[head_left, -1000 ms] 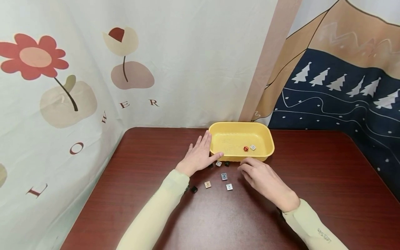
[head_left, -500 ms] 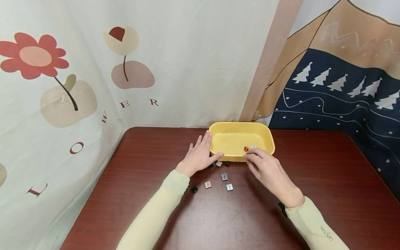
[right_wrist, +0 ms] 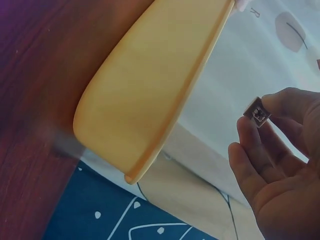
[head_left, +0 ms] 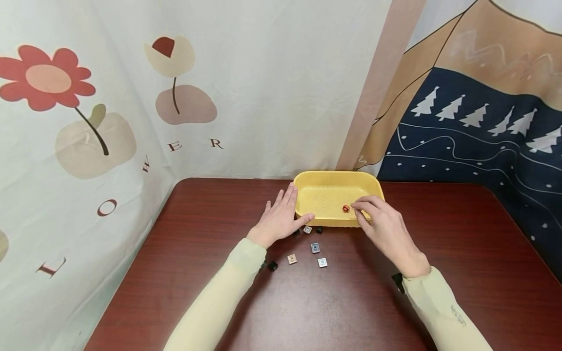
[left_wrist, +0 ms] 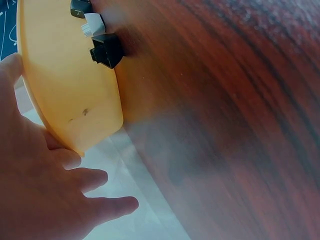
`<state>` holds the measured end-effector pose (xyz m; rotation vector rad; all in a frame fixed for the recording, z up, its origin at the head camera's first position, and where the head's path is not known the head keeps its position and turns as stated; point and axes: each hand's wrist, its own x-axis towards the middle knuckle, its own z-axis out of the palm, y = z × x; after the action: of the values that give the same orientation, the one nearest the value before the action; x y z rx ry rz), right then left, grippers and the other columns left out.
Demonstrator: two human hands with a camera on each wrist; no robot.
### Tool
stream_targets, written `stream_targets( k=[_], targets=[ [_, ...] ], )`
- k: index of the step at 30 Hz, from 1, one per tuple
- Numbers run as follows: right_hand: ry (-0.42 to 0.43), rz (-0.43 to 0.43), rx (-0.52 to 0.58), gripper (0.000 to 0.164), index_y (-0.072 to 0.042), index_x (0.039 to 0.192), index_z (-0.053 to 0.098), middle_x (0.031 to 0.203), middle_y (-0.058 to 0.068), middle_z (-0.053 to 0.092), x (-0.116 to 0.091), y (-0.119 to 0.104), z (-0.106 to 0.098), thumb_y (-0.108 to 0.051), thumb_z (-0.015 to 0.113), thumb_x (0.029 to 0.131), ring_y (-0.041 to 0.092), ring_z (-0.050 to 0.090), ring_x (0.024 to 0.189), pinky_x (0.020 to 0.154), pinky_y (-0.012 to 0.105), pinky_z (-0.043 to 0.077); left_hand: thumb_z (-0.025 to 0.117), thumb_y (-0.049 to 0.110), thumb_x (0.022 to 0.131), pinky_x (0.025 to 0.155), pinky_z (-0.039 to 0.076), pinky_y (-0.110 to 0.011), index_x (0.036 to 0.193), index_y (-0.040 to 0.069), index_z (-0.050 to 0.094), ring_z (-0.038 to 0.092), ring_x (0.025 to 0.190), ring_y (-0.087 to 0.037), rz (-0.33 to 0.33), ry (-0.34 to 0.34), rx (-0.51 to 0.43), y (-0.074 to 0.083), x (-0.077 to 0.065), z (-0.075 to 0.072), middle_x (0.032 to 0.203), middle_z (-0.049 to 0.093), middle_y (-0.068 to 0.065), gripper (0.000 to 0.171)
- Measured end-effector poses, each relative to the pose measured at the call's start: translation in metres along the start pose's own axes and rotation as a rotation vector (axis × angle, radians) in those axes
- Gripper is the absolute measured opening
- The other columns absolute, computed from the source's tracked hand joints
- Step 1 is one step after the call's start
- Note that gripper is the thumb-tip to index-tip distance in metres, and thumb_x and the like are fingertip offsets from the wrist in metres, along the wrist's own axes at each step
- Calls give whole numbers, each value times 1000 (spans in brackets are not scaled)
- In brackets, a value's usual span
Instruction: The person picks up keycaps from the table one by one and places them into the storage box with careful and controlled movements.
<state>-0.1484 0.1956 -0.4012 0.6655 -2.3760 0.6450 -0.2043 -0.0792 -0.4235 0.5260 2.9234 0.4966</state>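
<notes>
My right hand (head_left: pixel 386 229) is over the right front rim of the yellow basin (head_left: pixel 325 192). Its thumb and finger pinch a small keycap (right_wrist: pixel 257 112), underside showing in the right wrist view. A red keycap (head_left: pixel 346 208) lies in the basin, just left of those fingertips. With fingers spread and straight, my left hand (head_left: pixel 281 219) rests against the basin's left end, its thumb on the front rim. Along the basin's outer front wall sit a black keycap (left_wrist: pixel 107 50), a white keycap (left_wrist: pixel 95 24) and another dark keycap (left_wrist: pixel 80 7).
Nearer on the brown table (head_left: pixel 290 307) lie a blue-grey keycap (head_left: pixel 315 248), a white and light-blue keycap (head_left: pixel 322 263), a beige keycap (head_left: pixel 291 259) and a black keycap (head_left: pixel 272 266). A printed curtain (head_left: pixel 263 97) hangs behind the table's far edge.
My right hand has risen from the table in front of the basin and moved right, over its rim. The white keycap inside is now hidden behind it. My left hand has stayed put.
</notes>
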Motion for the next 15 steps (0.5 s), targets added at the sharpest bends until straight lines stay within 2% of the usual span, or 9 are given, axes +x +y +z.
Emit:
stream_targets(
  k=[7,15],
  targets=[
    [-36,69,13,20,-1,104,78,106,12,71,7,7,4,3,81,85,29,68,95,83,47,59,46,72,100,118,22,-67,167,6,9,15,158,-36,-1,4,-4,0,-1,0,174,4,-8,101],
    [-137,145,8,16,1,107,75,102,15,71,16,15,16,0,75,91,30,67,87,77,48,59,44,73,99,119,21,-67,167,7,7,14,158,-36,-2,-2,3,0,-1,-1,174,2,-6,102]
  ],
)
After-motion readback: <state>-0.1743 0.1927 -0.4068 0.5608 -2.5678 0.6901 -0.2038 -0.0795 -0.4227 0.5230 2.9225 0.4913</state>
